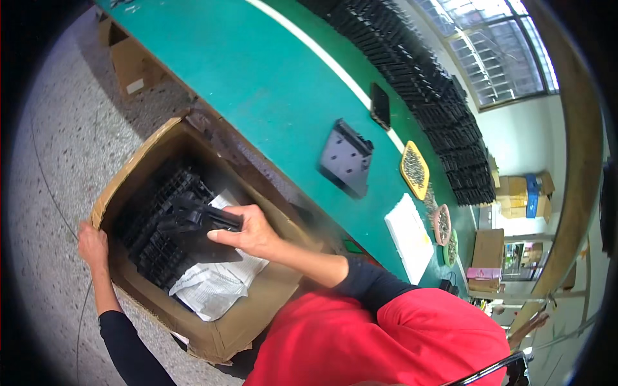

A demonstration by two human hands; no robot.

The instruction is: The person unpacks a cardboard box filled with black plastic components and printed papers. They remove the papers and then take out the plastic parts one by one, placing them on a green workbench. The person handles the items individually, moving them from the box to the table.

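A deep cardboard box [225, 331] stands beside the green table. With its fingers over the left rim, my left hand [94, 246] grips the box. My right hand [254, 233] is inside the box opening, thumb and fingers closed on a black plastic part [203, 235] that has a flat plate and raised ribs. Under and behind it, rows of similar black plastic parts [151, 257] fill the far and left side of the box. A crumpled sheet of printed paper [215, 289] lies against them, partly covered by the held part.
On the green table [244, 71] lie a flat dark plate [347, 157], a phone [380, 106], a white pad [410, 238], and yellow [405, 172], pink [442, 225] and green trays [450, 248] of small pieces. Stacked black parts [425, 90] line the back. Another carton [135, 64] stands on the floor.
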